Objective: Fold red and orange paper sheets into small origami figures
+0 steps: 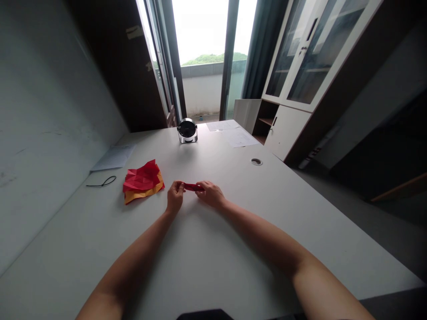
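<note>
A narrow strip of folded red paper (191, 187) stretches between my two hands, just above the white table (207, 249). Its left end is pinched in my left hand (175, 195), between thumb and fingers. My right hand (211, 194) grips the other end, with its fingers partly covering the paper. To the left of my left hand lie creased sheets of red paper (142, 177) on top of orange-yellow paper (143, 193).
A black cable tie (106, 181) and pale sheets (113, 158) lie at the left. A small round black device on a metal stand (187, 129) is at the back. White papers (238, 137) and a round cable hole (256, 162) are at the right.
</note>
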A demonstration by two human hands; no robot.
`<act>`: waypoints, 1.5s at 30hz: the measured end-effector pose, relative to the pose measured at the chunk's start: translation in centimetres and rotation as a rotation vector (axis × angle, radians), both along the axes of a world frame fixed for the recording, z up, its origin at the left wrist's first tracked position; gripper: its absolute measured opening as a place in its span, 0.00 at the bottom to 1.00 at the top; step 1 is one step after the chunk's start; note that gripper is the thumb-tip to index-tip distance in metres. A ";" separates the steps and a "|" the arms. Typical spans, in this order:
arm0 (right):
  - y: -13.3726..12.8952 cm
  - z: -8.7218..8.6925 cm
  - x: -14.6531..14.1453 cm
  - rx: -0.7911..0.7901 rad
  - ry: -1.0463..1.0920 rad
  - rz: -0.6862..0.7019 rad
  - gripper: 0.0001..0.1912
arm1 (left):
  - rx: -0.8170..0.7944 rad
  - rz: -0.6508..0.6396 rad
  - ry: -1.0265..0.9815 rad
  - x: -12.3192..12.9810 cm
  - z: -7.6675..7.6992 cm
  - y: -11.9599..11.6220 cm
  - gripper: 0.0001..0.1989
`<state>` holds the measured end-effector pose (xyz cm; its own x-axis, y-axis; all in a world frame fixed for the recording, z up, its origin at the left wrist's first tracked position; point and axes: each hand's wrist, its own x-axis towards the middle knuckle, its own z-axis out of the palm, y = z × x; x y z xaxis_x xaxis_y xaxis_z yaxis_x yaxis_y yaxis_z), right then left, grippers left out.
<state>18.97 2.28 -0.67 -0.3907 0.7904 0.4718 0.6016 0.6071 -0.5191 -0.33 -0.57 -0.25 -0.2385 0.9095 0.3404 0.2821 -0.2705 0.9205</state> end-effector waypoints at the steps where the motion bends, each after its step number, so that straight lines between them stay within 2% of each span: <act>1: 0.0 -0.1 0.0 0.004 -0.013 -0.003 0.16 | 0.001 -0.013 0.006 0.1 0.1 -0.1 0.12; 4: 0.3 -0.2 0.2 0.003 -0.003 -0.016 0.15 | 0.009 -0.044 0.000 0.4 0.3 -0.3 0.11; 8: 0.5 -0.1 0.5 -0.003 0.022 0.026 0.07 | 0.007 -0.069 -0.002 0.5 0.4 -0.4 0.10; 12: 0.4 0.3 0.7 0.005 0.073 0.061 0.14 | -0.002 -0.089 0.022 0.4 0.5 -0.3 0.11; 17: 0.1 0.7 0.5 -0.036 0.136 0.134 0.19 | -0.020 -0.202 0.089 0.4 0.5 -0.3 0.10; 23: -0.1 0.8 0.4 -0.097 0.150 0.137 0.25 | -0.042 -0.215 0.005 0.2 0.2 -0.3 0.11; 27: -0.1 0.6 0.3 -0.129 0.165 0.124 0.26 | -0.048 -0.194 -0.104 0.3 0.2 0.0 0.13; 33: 0.1 0.1 0.3 -0.207 0.191 0.177 0.22 | -0.114 -0.304 -0.116 0.1 -0.1 0.1 0.14; 38: 0.0 0.2 0.2 -0.267 0.225 0.244 0.19 | -0.119 -0.220 -0.062 0.1 -0.6 0.0 0.14; 45: 0.1 0.2 0.1 -0.260 0.130 0.220 0.17 | -0.108 -0.187 -0.078 0.1 0.0 -0.1 0.14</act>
